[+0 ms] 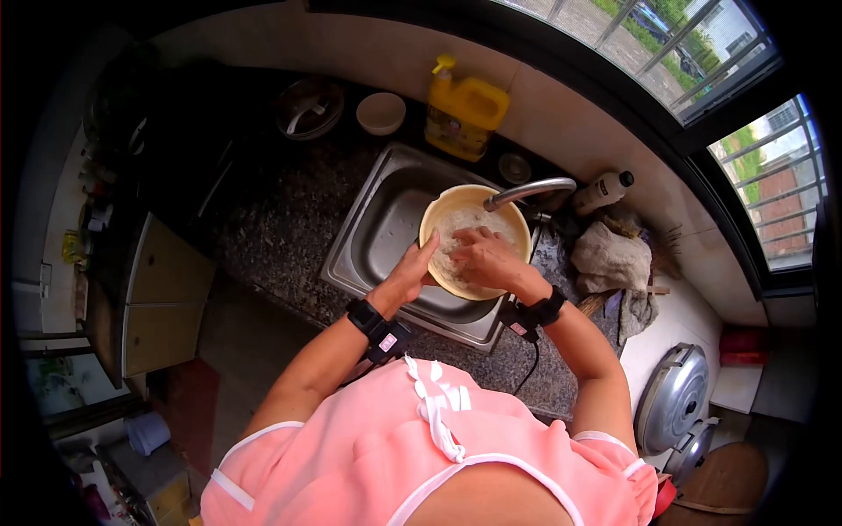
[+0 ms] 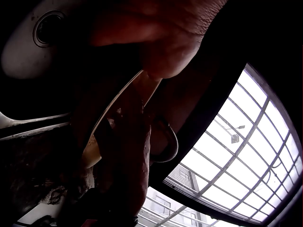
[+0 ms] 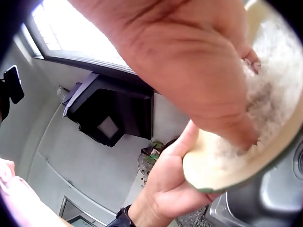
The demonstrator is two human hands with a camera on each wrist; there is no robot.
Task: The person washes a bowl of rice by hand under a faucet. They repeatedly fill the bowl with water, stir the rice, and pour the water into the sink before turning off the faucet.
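A pale yellow bowl (image 1: pixel 454 198) with white rice (image 3: pixel 279 56) in it is over the right part of the steel sink (image 1: pixel 383 210). My left hand (image 1: pixel 412 273) grips its left side, thumb at the rim and the other fingers beneath, as the right wrist view shows. Inside the bowl, my right hand (image 1: pixel 493 263) reaches down into the rice with fingers and thumb spread apart. The grains hide its fingertips. A curved metal faucet (image 1: pixel 535 187) extends over the bowl's far rim.
Behind the sink stand a yellow jug (image 1: pixel 467 114) and a small white bowl (image 1: pixel 381 114). A bottle (image 1: pixel 605 191) and a grey cloth (image 1: pixel 610 259) lie to the right of the faucet. Metal lids (image 1: pixel 674 399) lean farther right. Dark speckled countertop (image 1: pixel 281 219) extends to the left.
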